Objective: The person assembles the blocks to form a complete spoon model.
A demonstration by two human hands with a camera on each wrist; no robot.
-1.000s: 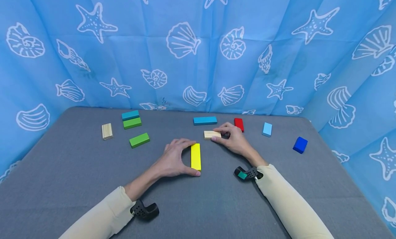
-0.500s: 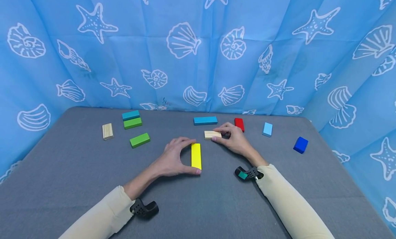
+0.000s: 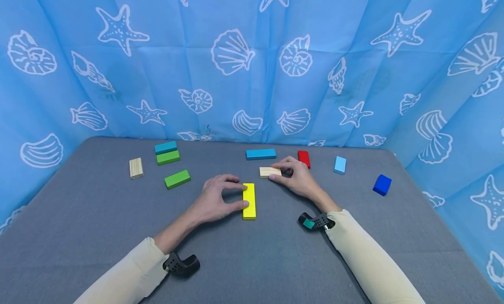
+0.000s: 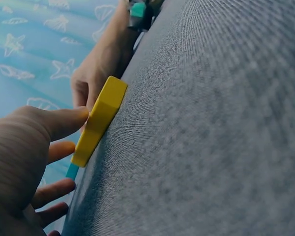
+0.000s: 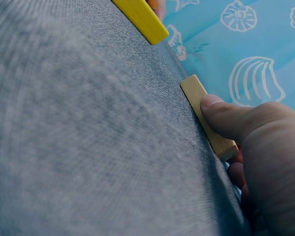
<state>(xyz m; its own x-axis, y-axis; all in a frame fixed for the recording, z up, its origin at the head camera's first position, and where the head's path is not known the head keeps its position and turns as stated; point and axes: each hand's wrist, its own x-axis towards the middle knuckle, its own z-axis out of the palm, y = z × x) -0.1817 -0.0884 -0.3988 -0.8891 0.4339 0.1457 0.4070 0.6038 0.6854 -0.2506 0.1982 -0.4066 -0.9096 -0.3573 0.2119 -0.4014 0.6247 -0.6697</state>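
A yellow block [image 3: 249,207] lies lengthwise in the middle of the grey table. My left hand [image 3: 214,200] is at its left side, thumb and index fingertips against or just over that long edge, the other fingers loosely extended. In the left wrist view the thumb [image 4: 71,120] meets the side of the yellow block [image 4: 99,123]. Farther back, a plain wooden block [image 3: 267,172] lies crosswise. My right hand [image 3: 297,177] pinches its right end between thumb and fingers. The right wrist view shows the thumb on the near side of the wooden block [image 5: 199,105], fingers partly hidden behind.
On the left lie a wooden block [image 3: 136,168], two green blocks [image 3: 177,179] and a teal block [image 3: 166,147]. Behind the hands is a blue block [image 3: 261,154]. To the right are red [image 3: 303,158], light blue [image 3: 340,165] and dark blue [image 3: 382,185] blocks. A patterned curtain [image 3: 252,89] hangs behind.
My left hand has released the two ends of the yellow block, drawing back left with thumb and index closer together. The yellow block stays about where it was. My right hand holds still.
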